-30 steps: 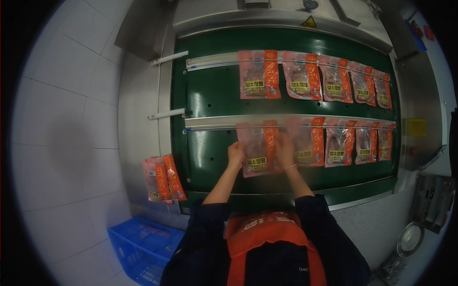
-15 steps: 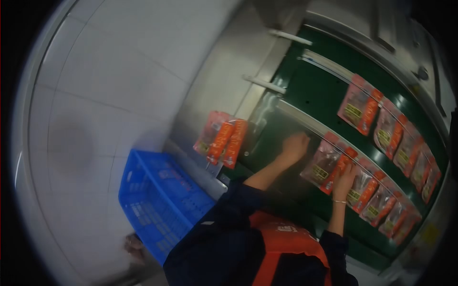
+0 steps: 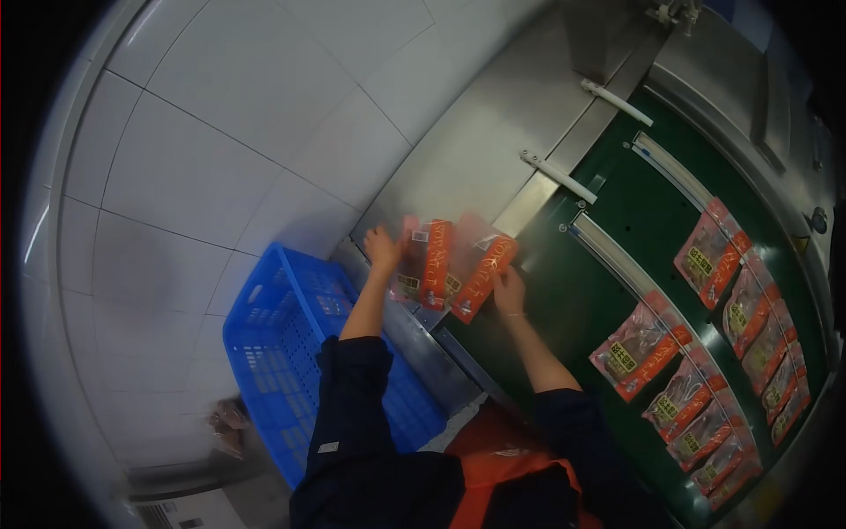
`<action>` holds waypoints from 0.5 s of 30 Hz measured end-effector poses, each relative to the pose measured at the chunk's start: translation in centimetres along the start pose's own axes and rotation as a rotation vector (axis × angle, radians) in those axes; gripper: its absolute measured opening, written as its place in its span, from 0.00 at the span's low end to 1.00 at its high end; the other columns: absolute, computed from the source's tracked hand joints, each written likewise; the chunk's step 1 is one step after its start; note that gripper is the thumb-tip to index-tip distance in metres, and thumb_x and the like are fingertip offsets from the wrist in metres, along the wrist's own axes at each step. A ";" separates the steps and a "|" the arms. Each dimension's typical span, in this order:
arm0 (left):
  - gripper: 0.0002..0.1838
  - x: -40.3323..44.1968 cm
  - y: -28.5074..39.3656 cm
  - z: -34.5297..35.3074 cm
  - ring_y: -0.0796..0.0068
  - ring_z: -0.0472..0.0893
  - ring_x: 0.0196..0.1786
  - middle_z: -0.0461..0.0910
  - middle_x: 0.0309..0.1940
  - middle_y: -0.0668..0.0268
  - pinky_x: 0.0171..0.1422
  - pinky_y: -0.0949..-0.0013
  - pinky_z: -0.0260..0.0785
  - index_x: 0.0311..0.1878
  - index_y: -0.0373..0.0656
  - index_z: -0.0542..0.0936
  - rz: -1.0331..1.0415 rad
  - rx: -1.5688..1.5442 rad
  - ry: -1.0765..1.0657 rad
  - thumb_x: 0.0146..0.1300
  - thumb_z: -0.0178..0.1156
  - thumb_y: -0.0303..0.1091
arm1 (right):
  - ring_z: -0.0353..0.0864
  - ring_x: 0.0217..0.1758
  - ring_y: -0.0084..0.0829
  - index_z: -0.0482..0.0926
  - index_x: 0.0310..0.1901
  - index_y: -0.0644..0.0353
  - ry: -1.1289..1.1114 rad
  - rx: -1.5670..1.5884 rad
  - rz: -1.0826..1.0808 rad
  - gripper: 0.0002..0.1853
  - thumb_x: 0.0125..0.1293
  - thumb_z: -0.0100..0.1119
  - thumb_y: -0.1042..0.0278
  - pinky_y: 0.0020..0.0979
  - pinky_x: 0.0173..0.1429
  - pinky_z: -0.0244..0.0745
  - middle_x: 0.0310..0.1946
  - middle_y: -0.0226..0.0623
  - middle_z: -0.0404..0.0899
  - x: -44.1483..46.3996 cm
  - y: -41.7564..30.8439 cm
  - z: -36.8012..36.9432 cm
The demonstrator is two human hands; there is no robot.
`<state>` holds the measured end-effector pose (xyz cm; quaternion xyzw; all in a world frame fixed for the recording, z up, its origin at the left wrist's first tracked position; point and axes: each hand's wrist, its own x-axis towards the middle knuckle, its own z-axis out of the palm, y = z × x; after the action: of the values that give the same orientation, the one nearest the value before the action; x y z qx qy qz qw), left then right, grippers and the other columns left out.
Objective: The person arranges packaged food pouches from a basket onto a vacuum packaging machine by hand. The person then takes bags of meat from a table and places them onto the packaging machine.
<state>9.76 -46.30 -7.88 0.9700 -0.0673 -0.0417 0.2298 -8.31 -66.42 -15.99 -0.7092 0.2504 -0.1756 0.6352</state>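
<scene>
Two flat clear food packets with orange printed bands are on the steel surface by the green conveyor belt [image 3: 564,273]. My right hand [image 3: 508,293] grips the orange edge of the right packet [image 3: 483,273], which is tilted and slightly blurred. At the outer edge of the left packet [image 3: 427,264] is my left hand [image 3: 382,249], its fingers bent and seemingly pinching that edge. The two packets lie side by side, close together. Part of the right packet's edge is hidden by my fingers.
A blue plastic crate [image 3: 291,361] stands at the left below the steel table [image 3: 467,159]. Similar packets hang in two rows along metal rails [image 3: 617,256] over the belt. White bars [image 3: 560,176] jut across the table edge. A tiled wall [image 3: 220,132] borders the left.
Both hands have moved left from the belt rows to the two packets on the steel surface. The right packet has separated from the left one. My view has shifted left.
</scene>
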 end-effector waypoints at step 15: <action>0.07 -10.3 18.1 17.4 0.81 0.76 0.28 0.79 0.27 0.66 0.30 0.77 0.69 0.38 0.38 0.78 0.210 -0.714 -0.655 0.57 0.57 0.30 | 0.78 0.33 0.40 0.67 0.43 0.63 0.320 -0.366 0.005 0.11 0.60 0.52 0.72 0.35 0.38 0.71 0.28 0.45 0.76 -4.9 -1.9 -20.0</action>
<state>-4.34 -68.45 -14.70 0.7545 -0.2150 -0.3415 0.5177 -23.37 -79.69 -11.12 -0.7749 0.3774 -0.2360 0.4487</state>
